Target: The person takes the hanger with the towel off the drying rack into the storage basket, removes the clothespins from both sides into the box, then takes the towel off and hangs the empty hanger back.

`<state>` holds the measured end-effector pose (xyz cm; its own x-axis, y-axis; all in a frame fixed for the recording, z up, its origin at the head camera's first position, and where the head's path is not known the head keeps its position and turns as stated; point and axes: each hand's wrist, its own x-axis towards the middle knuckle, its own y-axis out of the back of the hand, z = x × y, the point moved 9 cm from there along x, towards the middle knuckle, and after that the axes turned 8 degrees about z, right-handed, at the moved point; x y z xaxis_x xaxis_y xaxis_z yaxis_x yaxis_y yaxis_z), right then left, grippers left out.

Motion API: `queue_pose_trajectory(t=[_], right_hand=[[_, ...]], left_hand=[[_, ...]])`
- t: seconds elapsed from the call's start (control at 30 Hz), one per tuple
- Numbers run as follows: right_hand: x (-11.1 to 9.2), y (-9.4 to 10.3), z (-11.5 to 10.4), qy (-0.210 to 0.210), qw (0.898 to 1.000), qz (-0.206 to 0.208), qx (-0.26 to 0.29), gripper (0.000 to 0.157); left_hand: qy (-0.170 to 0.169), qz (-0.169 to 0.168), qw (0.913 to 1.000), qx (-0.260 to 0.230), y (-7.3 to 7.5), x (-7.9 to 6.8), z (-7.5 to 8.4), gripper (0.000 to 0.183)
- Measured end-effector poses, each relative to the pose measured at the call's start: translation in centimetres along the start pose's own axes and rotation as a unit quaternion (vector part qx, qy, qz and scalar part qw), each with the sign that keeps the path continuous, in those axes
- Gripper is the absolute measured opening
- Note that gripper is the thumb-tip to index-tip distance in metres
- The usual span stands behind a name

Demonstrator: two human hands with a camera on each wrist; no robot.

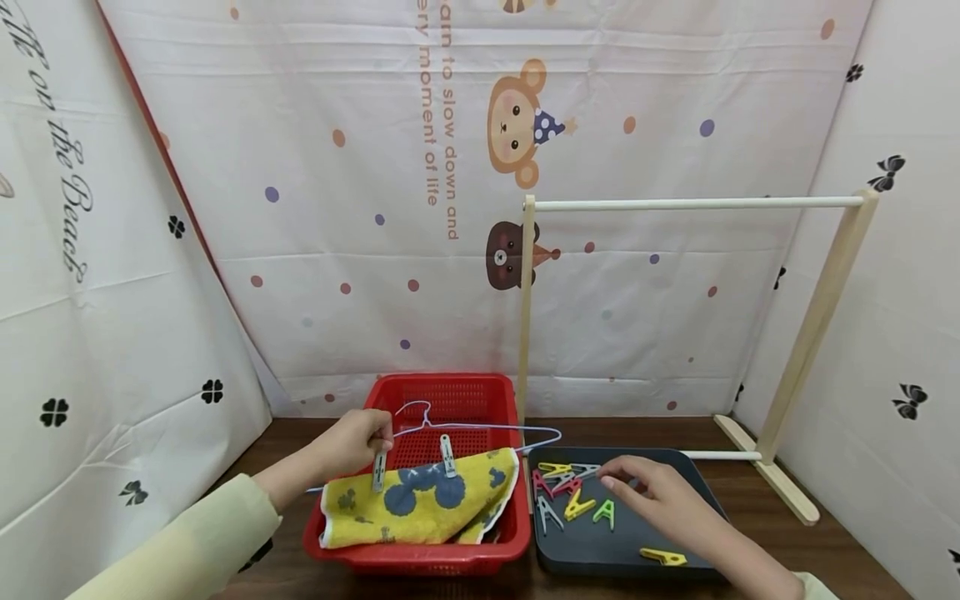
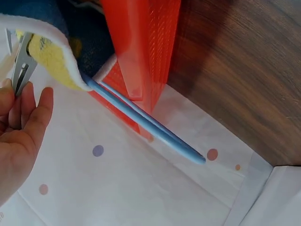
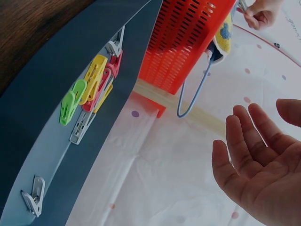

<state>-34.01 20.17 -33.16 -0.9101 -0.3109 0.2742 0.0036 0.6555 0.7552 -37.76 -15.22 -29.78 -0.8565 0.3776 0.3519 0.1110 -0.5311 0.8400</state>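
Note:
A yellow towel (image 1: 416,527) with blue-grey prints and white edging hangs folded over a blue wire hanger (image 1: 487,426), above and partly inside a red basket (image 1: 427,562). My left hand (image 1: 358,442) pinches the top of a grey clothespin (image 1: 378,473) that sits on the towel's left part. Another grey clothespin (image 1: 447,458) grips the towel farther right, without a hand on it. Over the dark tray (image 1: 585,546) hovers my right hand (image 1: 660,493), its fingers relaxed and its palm bare in the right wrist view.
Several grey, pink, yellow and green clothespins (image 1: 577,504) lie at the tray's left, with a yellow clothespin (image 1: 663,557) near its front. Behind the tray stands a wooden rack (image 1: 817,325) with a white top bar (image 1: 697,203). Printed white cloth (image 1: 337,208) lines the sides and back.

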Motion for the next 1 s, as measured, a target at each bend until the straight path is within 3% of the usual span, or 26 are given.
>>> queue_pose_trajectory(t=[0.13,0.6,1.0], right_hand=[[0.0,-0.1,0.3,-0.008,1.000,-0.001,0.001,0.029],[-0.1,-0.1,0.8,-0.015,1.000,-0.002,0.006,0.028],[0.1,-0.3,0.7,-0.016,1.000,-0.001,-0.001,0.029]], left_hand=[[-0.015,0.007,0.9998,0.015,0.1,-0.1,0.3,0.022],[0.026,-0.011,0.9989,-0.037,0.8,0.3,-0.4,0.019],[0.014,0.011,0.9998,-0.011,3.0,1.0,0.3,0.017]])
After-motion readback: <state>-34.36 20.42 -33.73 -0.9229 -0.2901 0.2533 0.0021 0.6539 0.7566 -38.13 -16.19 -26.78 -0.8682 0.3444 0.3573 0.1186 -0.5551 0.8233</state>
